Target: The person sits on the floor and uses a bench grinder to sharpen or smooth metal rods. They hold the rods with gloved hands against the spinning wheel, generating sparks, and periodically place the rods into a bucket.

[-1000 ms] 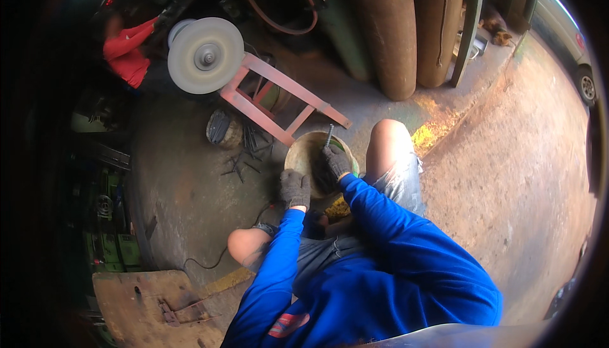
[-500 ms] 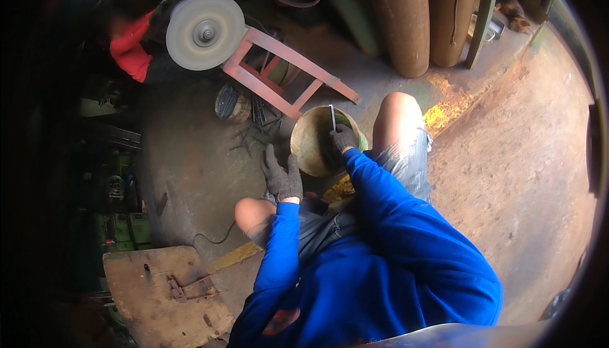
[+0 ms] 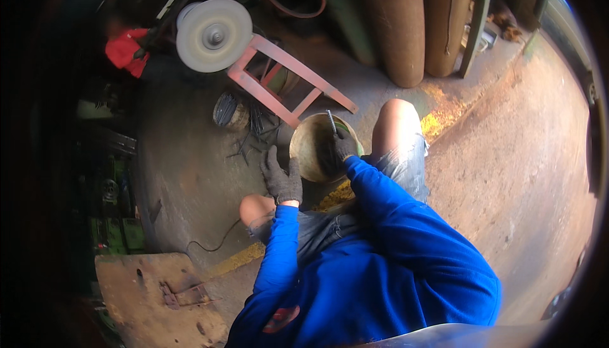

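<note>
My right hand (image 3: 346, 145), in a dark knit glove, is closed round a short metal rod (image 3: 331, 121) whose bare end points away from me. That hand is over the right side of a pale round bucket (image 3: 304, 148) standing between my knees; the bucket's inside is partly shadowed. My left hand (image 3: 281, 178), gloved alike, is held open beside the bucket's left rim with its fingers pointing away and nothing in it. Ahead of the bucket is a large grey grinding wheel (image 3: 214, 35) mounted at the end of a red metal frame (image 3: 285, 62).
Left of the frame's foot stands a small container (image 3: 238, 114) of dark rods, with more rods (image 3: 254, 135) around it. Tall brown cylinders (image 3: 396, 31) stand beyond. A worn wooden board (image 3: 146, 284) lies lower left. A person in a red top (image 3: 127, 50) is at far left.
The rod in my right hand has tilted slightly to the left. My left hand stays open beside the bucket. The whole view has shifted a little.
</note>
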